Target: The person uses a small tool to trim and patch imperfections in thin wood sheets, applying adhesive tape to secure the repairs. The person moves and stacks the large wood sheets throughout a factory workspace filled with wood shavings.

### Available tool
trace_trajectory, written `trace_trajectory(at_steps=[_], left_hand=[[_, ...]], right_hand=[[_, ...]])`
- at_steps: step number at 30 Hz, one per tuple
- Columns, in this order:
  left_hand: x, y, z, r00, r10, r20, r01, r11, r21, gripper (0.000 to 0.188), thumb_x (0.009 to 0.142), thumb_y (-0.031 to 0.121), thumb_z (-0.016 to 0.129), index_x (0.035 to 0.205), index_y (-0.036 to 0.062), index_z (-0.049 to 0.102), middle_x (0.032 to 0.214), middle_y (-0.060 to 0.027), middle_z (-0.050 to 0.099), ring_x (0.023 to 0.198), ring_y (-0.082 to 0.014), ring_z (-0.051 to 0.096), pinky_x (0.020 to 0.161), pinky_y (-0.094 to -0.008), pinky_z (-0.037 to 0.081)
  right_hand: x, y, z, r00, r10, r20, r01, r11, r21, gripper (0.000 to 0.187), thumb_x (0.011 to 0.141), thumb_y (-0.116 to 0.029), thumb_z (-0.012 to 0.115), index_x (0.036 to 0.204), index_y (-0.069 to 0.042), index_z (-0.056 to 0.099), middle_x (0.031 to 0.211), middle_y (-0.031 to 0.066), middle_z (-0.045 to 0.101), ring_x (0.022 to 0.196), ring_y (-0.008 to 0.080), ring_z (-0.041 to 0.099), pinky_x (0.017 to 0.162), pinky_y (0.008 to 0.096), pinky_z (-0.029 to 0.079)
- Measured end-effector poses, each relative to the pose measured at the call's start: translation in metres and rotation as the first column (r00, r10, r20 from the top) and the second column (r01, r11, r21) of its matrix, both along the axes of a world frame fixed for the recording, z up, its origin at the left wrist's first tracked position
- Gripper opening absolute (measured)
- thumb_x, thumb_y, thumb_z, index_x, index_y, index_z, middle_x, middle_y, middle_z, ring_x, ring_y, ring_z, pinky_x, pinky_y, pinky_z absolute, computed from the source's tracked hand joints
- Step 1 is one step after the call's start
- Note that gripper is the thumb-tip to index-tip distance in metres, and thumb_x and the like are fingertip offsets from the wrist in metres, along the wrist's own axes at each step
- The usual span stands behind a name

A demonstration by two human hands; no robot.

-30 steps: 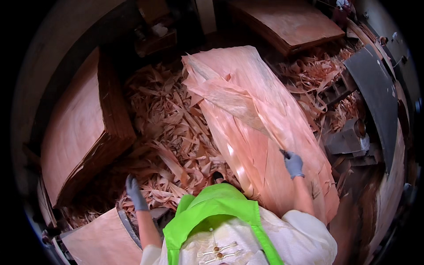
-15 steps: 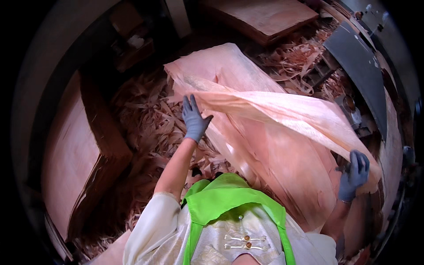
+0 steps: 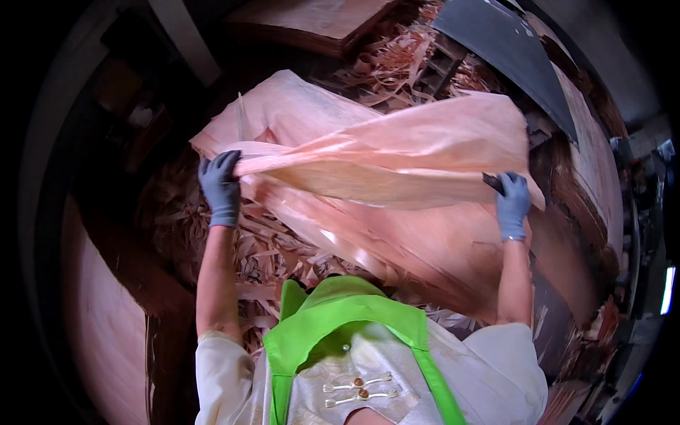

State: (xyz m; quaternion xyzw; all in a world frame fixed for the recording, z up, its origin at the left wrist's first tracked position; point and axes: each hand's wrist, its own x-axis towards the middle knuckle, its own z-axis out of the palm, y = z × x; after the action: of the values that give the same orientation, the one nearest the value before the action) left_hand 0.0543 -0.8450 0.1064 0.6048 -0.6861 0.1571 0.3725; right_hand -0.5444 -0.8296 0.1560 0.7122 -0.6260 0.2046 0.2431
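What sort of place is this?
Likely a wood veneer workshop: a large, thin, pale-pink wood-like sheet held outstretched, a flat pink-topped stack behind it, and loose reddish-brown wood strips heaped nearby.

No text, label, number or sign can be read. A few small pale marks (image 3: 528, 30) show on the dark grey panel (image 3: 504, 62) between one and two o'clock, too small and blurred to tell whether they are writing.
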Motion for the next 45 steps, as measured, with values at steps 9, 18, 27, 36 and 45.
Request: trace_trajectory(at_steps=[9, 18, 27, 36, 45], left_hand=[[-0.029, 0.053, 0.012, 0.972, 0.056, 0.229, -0.055, 0.998, -0.011, 0.034, 0.076, 0.004, 0.054, 0.109, 0.0099, 0.062, 0.111, -0.0074, 0.063, 0.107, -0.0233, 0.056, 0.101, -0.0451, 0.032], [-0.076, 0.095, -0.097, 0.915, -0.225, 0.335, 0.065, 0.902, 0.426, 0.040, 0.080, 0.015, 0.047, 0.118, 0.0236, 0.057, 0.125, -0.0125, 0.053, 0.114, -0.0277, 0.050, 0.101, -0.0542, 0.029], [-0.094, 0.131, -0.183, 0.828, -0.486, 0.279, 0.011, 0.511, 0.859, 0.076, 0.069, 0.040, 0.071, 0.134, 0.0164, 0.039, 0.137, -0.0143, 0.040, 0.126, -0.0309, 0.038, 0.101, -0.0507, 0.029], [-0.130, 0.097, -0.216, 0.970, -0.233, -0.071, 0.174, 0.459, 0.871, 0.082, 0.071, 0.037, 0.071, 0.139, 0.0119, 0.031, 0.140, -0.0169, 0.036, 0.124, -0.0355, 0.039, 0.095, -0.0447, 0.040], [-0.152, 0.054, -0.220, 0.985, -0.124, 0.120, -0.061, 0.398, 0.915, 0.103, 0.064, 0.040, 0.076, 0.144, 0.0100, 0.019, 0.141, -0.0146, 0.035, 0.131, -0.0320, 0.032, 0.103, -0.0474, 0.029]], right_hand=[[-0.017, 0.010, -0.021, 0.976, -0.174, 0.128, 0.201, 0.948, -0.248, 0.035, 0.069, 0.002, 0.061, 0.102, -0.009, 0.062, 0.109, 0.0164, 0.057, 0.101, 0.0321, 0.053, 0.088, 0.0389, 0.043], [0.032, 0.068, -0.222, -0.169, -0.166, 0.972, 0.158, 0.968, 0.192, 0.012, 0.084, -0.018, 0.063, 0.085, -0.009, 0.055, 0.074, 0.0014, 0.058, 0.057, 0.0095, 0.051, 0.048, 0.0232, 0.041], [0.062, -0.048, -0.136, 0.989, -0.039, 0.142, -0.049, 0.820, 0.570, 0.062, 0.076, -0.002, 0.054, 0.132, -0.027, 0.043, 0.147, 0.0088, 0.026, 0.079, 0.0354, 0.063, 0.065, 0.0435, 0.051], [0.030, -0.136, -0.187, 0.881, 0.354, -0.314, 0.033, 0.615, 0.788, 0.030, 0.080, -0.007, 0.052, 0.109, -0.016, 0.055, 0.124, 0.0138, 0.050, 0.072, 0.0340, 0.063, 0.060, 0.0437, 0.051], [0.012, 0.050, -0.109, 0.981, 0.097, 0.171, -0.145, 0.944, 0.297, 0.014, 0.076, -0.006, 0.057, 0.090, -0.011, 0.056, 0.089, 0.0108, 0.058, 0.072, 0.0328, 0.058, 0.060, 0.0442, 0.047]])
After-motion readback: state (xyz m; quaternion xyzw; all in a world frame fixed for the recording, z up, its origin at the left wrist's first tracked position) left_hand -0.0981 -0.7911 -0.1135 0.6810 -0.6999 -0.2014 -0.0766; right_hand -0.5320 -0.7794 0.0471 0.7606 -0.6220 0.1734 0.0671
